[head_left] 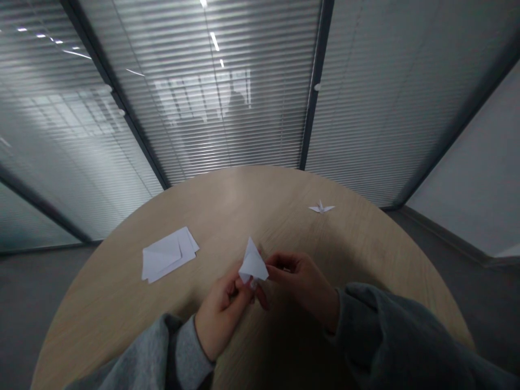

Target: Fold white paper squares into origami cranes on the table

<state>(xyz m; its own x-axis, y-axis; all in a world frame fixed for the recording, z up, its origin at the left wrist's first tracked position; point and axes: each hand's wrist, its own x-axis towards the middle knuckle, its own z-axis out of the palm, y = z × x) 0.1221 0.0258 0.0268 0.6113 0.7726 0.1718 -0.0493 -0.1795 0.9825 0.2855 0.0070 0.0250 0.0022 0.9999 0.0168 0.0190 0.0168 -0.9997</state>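
Note:
My left hand (222, 309) and my right hand (303, 284) are raised above the round wooden table (227, 200), close together near its front. Between them is a folded white paper piece (253, 263), pointed at the top. My left fingers pinch its lower edge, and my right fingertips grip its right side. To the left, a small stack of loose white paper sheets (168, 254) lies on the table. A finished-looking white origami crane (321, 207) rests near the far edge.
Glass partition walls (211, 92) with slatted blinds and dark frames curve behind the table. A dim silhouette of a person (235, 105) shows through the blinds. Grey floor (36, 292) surrounds the table on both sides. Grey sleeves cover both my forearms.

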